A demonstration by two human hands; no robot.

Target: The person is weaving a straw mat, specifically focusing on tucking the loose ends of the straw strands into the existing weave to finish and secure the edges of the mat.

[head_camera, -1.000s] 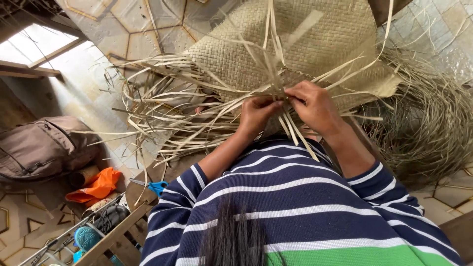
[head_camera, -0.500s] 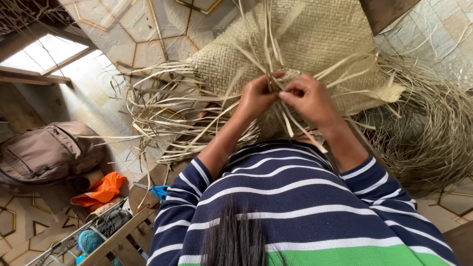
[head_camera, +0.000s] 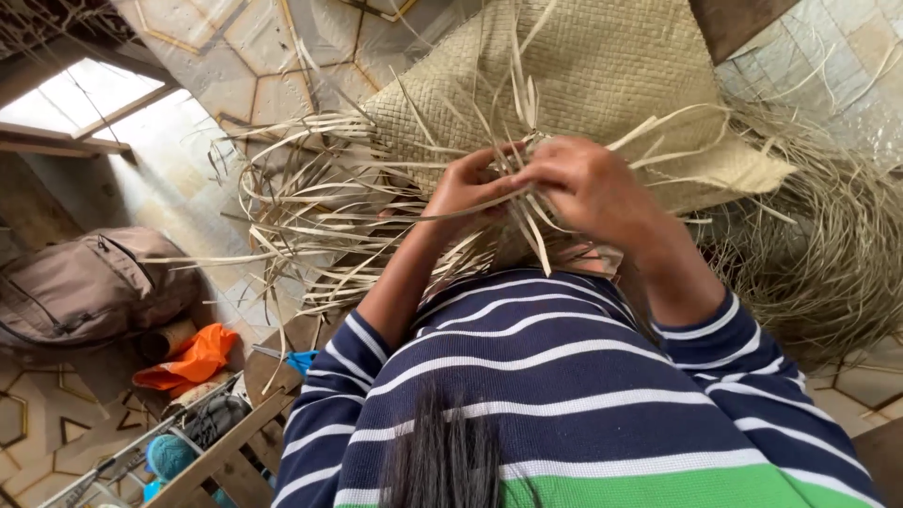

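Two hands are working at the near edge of the mat (head_camera: 602,75), and you are looking down on them over your own striped shirt (head_camera: 555,395).

Left hand (head_camera: 470,188): you are curling its fingers (head_camera: 491,158) around a few loose strips (head_camera: 527,221) at the mat's edge; the grip is pinching down on them, thumb side turned toward the right hand.

Right hand (head_camera: 588,183): you are holding it just beside the left, almost touching, knuckles up. Its fingers are closing over the same bunch of strips, though the fingertips are hidden under the hand.

Mat: woven, pale straw colour, lying on the tiled floor (head_camera: 235,56) ahead of you, with its finished part reaching away from your hands.

Strips: many unwoven ends are fanning out from the mat's near edge, to the left and toward your chest, some standing up between your hands.

Fibre pile (head_camera: 828,273): a loose tangle of thinner strands is lying to the right of the mat, touching its edge.

Backpack (head_camera: 85,287): brown-grey, resting on the floor at far left, well apart from the mat.

Orange cloth (head_camera: 188,357): crumpled, lying just below the backpack.

Wooden rack (head_camera: 226,452): slatted, sitting at lower left beside your left sleeve, with a teal yarn ball (head_camera: 171,456) next to it.
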